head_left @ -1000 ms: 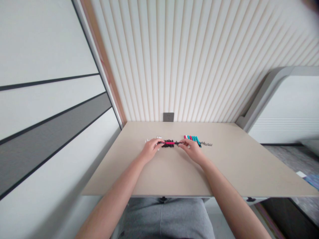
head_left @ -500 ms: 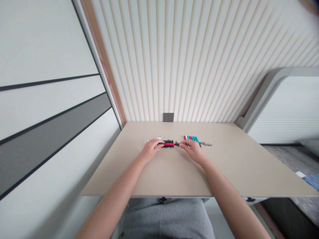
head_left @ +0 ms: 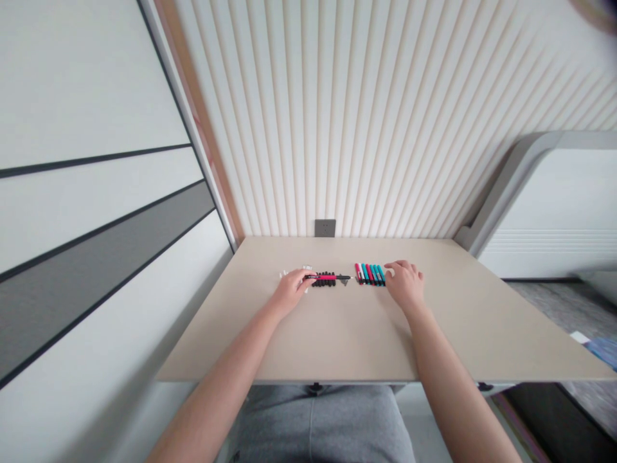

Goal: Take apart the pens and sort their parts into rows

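Note:
My left hand [head_left: 290,290] is closed on one end of a red-and-black pen [head_left: 328,277], held level over a row of small black parts [head_left: 324,281]. The pen's thin pale tip points right. My right hand [head_left: 405,284] is at the right end of a row of red, white and teal pen barrels [head_left: 370,274]. Its fingers are apart, with nothing visible between them. It covers the spot where small grey coiled pieces lay. Left of the black parts, small clear or white pieces [head_left: 307,267] lie partly behind my left hand.
Small dark grey pieces [head_left: 344,281] lie between the black parts and the barrels. The beige table [head_left: 332,341] meets a ribbed wall [head_left: 299,128] with a dark socket [head_left: 324,228] at its back edge. A white panelled surface [head_left: 144,289] borders the left side.
My right hand has let go of the pen's right end and moved right, past the barrels, over the grey coiled pieces. My left hand stays with the pen, whose tip now shows.

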The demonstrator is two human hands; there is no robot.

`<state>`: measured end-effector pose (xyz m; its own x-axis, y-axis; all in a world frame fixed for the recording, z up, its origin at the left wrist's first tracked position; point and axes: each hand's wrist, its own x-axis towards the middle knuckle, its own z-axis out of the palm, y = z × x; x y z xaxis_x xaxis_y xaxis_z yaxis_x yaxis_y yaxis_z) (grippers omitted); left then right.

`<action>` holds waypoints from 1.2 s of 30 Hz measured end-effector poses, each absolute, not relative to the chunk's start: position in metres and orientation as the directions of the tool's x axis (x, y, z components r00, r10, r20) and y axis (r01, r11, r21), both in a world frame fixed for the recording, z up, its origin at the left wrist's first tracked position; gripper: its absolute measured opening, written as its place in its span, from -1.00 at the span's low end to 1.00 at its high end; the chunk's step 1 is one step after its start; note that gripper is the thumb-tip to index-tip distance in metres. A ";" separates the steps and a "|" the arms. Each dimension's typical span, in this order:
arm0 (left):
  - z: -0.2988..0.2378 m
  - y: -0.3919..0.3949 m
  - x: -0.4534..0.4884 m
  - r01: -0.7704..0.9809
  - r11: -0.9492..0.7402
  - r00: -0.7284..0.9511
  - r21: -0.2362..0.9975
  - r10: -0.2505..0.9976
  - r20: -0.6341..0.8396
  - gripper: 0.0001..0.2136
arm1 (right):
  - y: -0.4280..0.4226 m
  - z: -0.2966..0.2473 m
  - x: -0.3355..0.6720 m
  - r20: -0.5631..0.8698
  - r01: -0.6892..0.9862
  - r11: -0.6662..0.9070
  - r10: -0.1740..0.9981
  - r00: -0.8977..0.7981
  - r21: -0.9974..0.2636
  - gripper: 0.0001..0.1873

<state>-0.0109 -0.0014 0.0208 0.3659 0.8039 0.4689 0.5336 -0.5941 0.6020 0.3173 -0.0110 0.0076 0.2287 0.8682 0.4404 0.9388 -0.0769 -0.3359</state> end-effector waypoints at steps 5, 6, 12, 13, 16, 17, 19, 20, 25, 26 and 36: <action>0.020 0.000 -0.012 0.543 -0.583 0.366 0.605 0.812 0.455 -0.81 | -0.011 0.001 0.322 0.356 0.952 -0.132 0.906 0.229 -0.277 -0.66; 0.019 0.001 -0.012 0.543 -0.582 0.366 0.605 0.813 0.453 -0.81 | -0.011 0.000 0.322 0.351 0.953 -0.137 0.908 0.230 -0.271 -0.65; 0.018 0.001 -0.012 0.536 -0.587 0.369 0.607 0.809 0.457 -0.81 | -0.013 0.001 0.322 0.333 0.959 -0.127 0.919 0.209 -0.252 -0.66; 0.018 0.001 -0.012 0.536 -0.587 0.367 0.607 0.809 0.459 -0.81 | -0.013 0.001 0.322 0.328 0.959 -0.128 0.921 0.209 -0.251 -0.66; 0.017 0.001 -0.012 0.535 -0.582 0.358 0.612 0.813 0.460 -0.81 | -0.014 0.004 0.321 0.295 0.957 -0.149 0.929 0.221 -0.247 -0.67; 0.017 0.001 -0.012 0.535 -0.580 0.355 0.614 0.814 0.460 -0.81 | -0.014 0.005 0.321 0.284 0.956 -0.159 0.931 0.228 -0.248 -0.68; 0.018 0.001 -0.012 0.536 -0.581 0.358 0.612 0.813 0.458 -0.82 | -0.013 0.008 0.320 0.280 0.947 -0.173 0.927 0.249 -0.269 -0.71; 0.018 0.001 -0.012 0.536 -0.584 0.362 0.609 0.811 0.459 -0.81 | -0.013 0.010 0.319 0.296 0.939 -0.173 0.919 0.262 -0.296 -0.73; 0.019 -0.001 -0.012 0.536 -0.585 0.358 0.609 0.810 0.464 -0.80 | -0.011 0.022 0.303 0.383 0.747 0.074 0.889 0.251 -0.661 -0.68; 0.020 -0.001 -0.012 0.535 -0.581 0.352 0.613 0.813 0.464 -0.80 | -0.012 0.024 0.298 0.358 0.651 0.137 0.908 0.218 -0.746 -0.65; 0.021 -0.003 -0.010 0.526 -0.569 0.334 0.632 0.822 0.462 -0.79 | -0.015 0.023 0.270 0.208 0.149 0.207 0.978 -0.006 -0.967 -0.51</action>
